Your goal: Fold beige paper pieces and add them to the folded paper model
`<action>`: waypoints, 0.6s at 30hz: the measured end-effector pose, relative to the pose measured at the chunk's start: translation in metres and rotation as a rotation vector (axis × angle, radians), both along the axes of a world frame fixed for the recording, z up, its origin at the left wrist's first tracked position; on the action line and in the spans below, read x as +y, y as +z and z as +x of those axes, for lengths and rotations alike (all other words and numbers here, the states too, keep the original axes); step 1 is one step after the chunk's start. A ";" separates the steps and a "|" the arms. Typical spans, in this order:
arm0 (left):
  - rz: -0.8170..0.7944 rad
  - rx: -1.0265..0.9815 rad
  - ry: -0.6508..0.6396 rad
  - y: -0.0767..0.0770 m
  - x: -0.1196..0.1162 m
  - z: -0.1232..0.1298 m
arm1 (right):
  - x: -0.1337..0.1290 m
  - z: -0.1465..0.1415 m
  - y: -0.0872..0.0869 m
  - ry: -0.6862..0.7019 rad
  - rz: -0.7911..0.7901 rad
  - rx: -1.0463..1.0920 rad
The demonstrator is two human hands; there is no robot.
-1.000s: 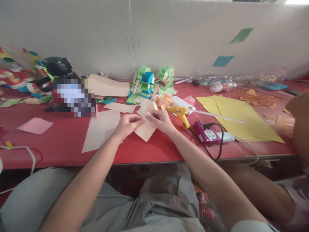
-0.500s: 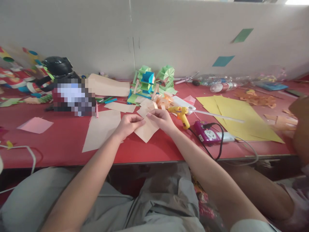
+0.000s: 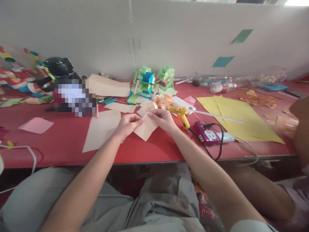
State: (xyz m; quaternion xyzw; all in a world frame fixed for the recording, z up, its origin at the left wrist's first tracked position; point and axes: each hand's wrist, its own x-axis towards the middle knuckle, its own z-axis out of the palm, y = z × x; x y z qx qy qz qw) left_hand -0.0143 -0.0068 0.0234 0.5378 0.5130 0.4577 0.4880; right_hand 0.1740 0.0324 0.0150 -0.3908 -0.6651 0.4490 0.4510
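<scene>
A small beige sheet of paper (image 3: 145,130) is held over the front of the red table, one corner pointing towards me. My left hand (image 3: 128,125) pinches its left edge between thumb and fingers. On the upper right side, my right hand (image 3: 163,120) grips the same sheet, thumb on top. Beyond my fingers lie more beige paper pieces (image 3: 145,106) and a bunch of folded peach paper (image 3: 164,100). A yellow glue gun (image 3: 181,116) with a long clear glue stick rests right of my right hand. My fingers partly cover the sheet's far edge.
A purple power strip (image 3: 208,133) with cables lies right of my forearm. Yellow sheets (image 3: 238,119) spread beyond it. Green and blue folded paper models (image 3: 148,82) stand at the back. A larger beige sheet (image 3: 102,129) lies left. Another person's arm (image 3: 303,129) shows at far right.
Both hands keep their pinch on the beige paper. The sheet's near corner has shifted very slightly up and left; the rest looks the same.
</scene>
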 end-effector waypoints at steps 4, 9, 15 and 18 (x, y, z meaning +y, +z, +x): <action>-0.022 -0.015 -0.001 -0.001 0.001 0.001 | -0.001 0.000 -0.001 -0.102 0.101 -0.079; -0.012 -0.036 0.067 -0.001 0.001 -0.001 | 0.003 0.003 -0.005 -0.020 0.068 -0.086; 0.015 -0.015 0.059 -0.003 0.004 -0.003 | 0.004 0.006 -0.007 -0.044 0.071 -0.144; 0.029 -0.014 0.076 -0.006 0.007 -0.006 | 0.005 0.005 -0.008 -0.004 0.073 -0.149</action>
